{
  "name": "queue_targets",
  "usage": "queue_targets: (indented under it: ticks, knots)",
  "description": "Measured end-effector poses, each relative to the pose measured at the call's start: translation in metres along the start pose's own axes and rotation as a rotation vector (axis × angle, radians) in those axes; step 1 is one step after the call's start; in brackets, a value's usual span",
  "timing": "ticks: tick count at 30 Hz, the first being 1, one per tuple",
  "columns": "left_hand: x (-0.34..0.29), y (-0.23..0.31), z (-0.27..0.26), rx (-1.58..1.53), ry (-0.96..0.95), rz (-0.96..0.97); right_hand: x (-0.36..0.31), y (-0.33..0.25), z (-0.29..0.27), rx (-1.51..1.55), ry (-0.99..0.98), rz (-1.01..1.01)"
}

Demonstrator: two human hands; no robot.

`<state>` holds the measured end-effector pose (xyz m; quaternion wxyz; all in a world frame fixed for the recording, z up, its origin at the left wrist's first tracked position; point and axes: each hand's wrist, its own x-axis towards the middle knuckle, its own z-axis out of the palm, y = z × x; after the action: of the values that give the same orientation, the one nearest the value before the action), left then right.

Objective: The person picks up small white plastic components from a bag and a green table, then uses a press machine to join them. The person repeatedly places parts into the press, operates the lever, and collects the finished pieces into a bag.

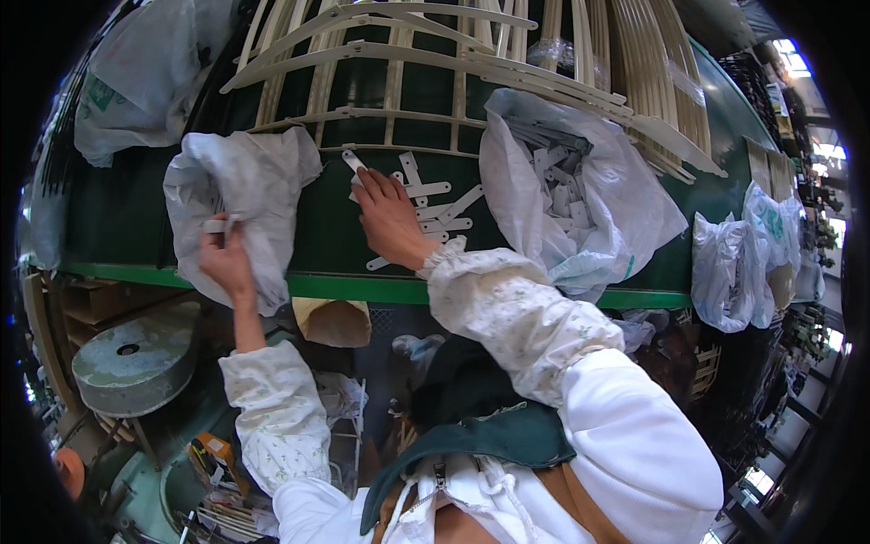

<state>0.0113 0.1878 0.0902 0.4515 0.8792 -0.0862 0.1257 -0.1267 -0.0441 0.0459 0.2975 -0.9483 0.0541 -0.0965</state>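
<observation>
Left hand point(228, 267): grip was clamped on small flat white piece point(215, 227) at left white plastic bag point(258, 186). Right hand point(393, 218): touched flat white round-ended strip point(352, 161) on green desk point(118, 222); grip unclear. Lifting singly seemed best.

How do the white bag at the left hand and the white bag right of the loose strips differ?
The first bag looks narrower than the second bag. The first is largely folded over, while the second gapes, showing many pale pieces. The left hand is at the first, not the second. Both are white and lie on the green table.
</observation>
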Motion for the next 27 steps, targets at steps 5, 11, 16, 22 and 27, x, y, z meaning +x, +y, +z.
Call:
queue_targets:
  ticks: [5, 11, 16, 22, 27]
  knots:
    - [0.021, -0.017, -0.018, -0.092, 0.038, 0.014, -0.003, 0.004, 0.027, -0.013, 0.035, -0.103]
    - [-0.036, 0.016, 0.039, 0.285, -0.087, 0.43, -0.047, 0.036, -0.022, 0.042, -0.128, -0.303]
    - [-0.098, 0.071, 0.076, 0.211, -0.671, 0.703, -0.084, 0.079, -0.056, -0.087, -0.02, -0.046]
    - [-0.11, 0.033, 0.105, 0.181, -0.739, 0.514, -0.071, 0.064, -0.023, -0.099, -0.035, -0.051]
    - [-0.126, 0.038, 0.073, 0.125, -0.487, 0.465, -0.04, 0.04, -0.034, -0.091, -0.092, -0.302]
